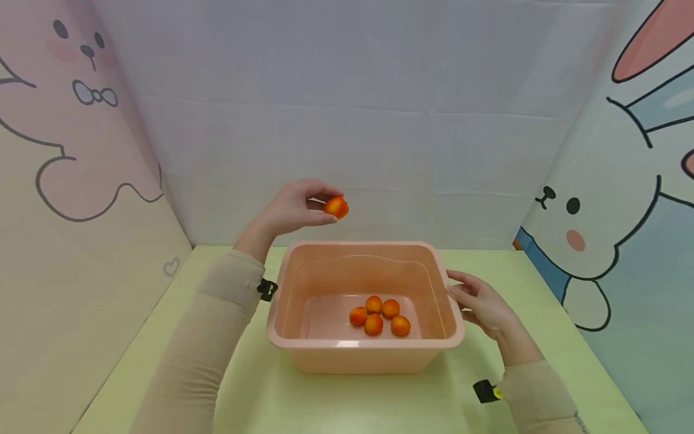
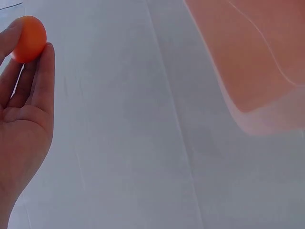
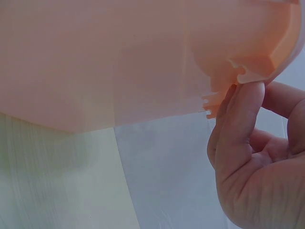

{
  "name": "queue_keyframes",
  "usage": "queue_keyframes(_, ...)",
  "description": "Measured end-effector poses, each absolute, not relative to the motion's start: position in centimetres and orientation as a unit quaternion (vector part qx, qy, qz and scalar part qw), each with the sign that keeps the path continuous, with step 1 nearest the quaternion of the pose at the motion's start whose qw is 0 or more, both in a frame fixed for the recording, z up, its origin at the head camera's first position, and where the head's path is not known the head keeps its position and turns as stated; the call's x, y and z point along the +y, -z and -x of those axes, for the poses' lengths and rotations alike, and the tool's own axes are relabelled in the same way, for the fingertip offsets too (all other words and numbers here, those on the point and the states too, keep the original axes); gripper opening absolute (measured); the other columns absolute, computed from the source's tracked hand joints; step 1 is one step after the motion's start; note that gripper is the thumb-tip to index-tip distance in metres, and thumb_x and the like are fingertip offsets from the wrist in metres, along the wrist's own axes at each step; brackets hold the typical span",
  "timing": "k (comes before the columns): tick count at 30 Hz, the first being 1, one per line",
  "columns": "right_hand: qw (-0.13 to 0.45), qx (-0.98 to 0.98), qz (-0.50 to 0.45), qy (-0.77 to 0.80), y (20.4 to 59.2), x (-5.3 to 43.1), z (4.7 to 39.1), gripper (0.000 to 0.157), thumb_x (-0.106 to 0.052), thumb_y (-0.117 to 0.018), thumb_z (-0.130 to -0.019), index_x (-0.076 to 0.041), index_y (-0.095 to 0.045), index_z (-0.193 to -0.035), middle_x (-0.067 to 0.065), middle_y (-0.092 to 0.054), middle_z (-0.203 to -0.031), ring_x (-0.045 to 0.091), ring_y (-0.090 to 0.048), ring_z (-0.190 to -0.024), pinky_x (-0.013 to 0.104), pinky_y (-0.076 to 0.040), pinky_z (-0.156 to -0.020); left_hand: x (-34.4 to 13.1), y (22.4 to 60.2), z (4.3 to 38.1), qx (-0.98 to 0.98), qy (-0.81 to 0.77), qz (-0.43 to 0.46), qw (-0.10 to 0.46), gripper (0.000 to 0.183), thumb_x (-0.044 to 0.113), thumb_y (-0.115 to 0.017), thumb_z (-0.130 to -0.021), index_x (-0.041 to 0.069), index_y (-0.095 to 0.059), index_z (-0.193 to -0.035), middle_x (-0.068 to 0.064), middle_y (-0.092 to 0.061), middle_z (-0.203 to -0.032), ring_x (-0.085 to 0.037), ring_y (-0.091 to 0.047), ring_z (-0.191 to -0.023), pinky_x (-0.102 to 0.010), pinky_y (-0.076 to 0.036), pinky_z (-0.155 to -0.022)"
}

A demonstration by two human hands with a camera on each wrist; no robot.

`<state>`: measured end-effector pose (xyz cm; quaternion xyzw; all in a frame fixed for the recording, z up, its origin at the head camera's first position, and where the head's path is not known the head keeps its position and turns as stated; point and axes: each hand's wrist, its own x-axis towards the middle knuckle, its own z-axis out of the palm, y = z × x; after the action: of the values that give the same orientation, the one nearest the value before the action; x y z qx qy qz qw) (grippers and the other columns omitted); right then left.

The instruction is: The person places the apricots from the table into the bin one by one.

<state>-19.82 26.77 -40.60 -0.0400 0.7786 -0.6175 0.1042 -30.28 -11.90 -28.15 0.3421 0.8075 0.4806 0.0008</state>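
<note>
My left hand (image 1: 306, 208) is raised above the back left of a peach-coloured plastic basin (image 1: 365, 344). Between thumb and fingertips it pinches a small round orange-red fruit (image 1: 337, 207); the left wrist view shows the same fruit (image 2: 31, 39) at the fingertips. Inside the basin, several similar fruits (image 1: 373, 325) lie grouped on the floor, right of its middle. My right hand (image 1: 482, 304) grips the basin's right rim. Seen from below in the right wrist view, its fingers (image 3: 242, 121) are bent up under the rim's edge.
The basin stands on a pale yellow-green table (image 1: 244, 386). A white sheet (image 1: 368, 120) hangs behind the table's back edge. Panels with cartoon animals (image 1: 591, 205) flank both sides. Black straps with small devices (image 1: 267, 289) sit at the wrists.
</note>
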Motion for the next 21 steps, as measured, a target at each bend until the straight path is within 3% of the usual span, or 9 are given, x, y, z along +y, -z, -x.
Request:
queue_keyframes(8,0.103,0.776,0.04,0.621,40.7,26.9,19.7,0.064,-0.023,-0.055,-0.104,0.004,-0.024,-0.153,0.008,-0.064,-0.108,0.014,-0.065,-0.087,0.03,-0.058,-0.077,-8.0,29.1,30.5,0.808,-0.452,-0.377,0.019,0.044,0.003,-0.078,-0.085,0.001,-0.064,-0.126,-0.009,-0.064,-0.12,-0.022,-0.064,-0.104,-0.03,-0.055,-0.089)
queue_keyframes(21,0.099,0.779,0.033,0.618,40.7,26.8,19.8,0.064,-0.023,-0.056,-0.103,0.003,-0.025,-0.153,0.01,-0.063,-0.109,0.015,-0.064,-0.088,0.031,-0.058,-0.079,-3.2,34.0,30.6,0.818,-0.398,-0.408,0.082,0.038,0.005,-0.078,-0.085,0.004,-0.067,-0.121,-0.005,-0.066,-0.114,-0.019,-0.063,-0.104,-0.023,-0.053,-0.088)
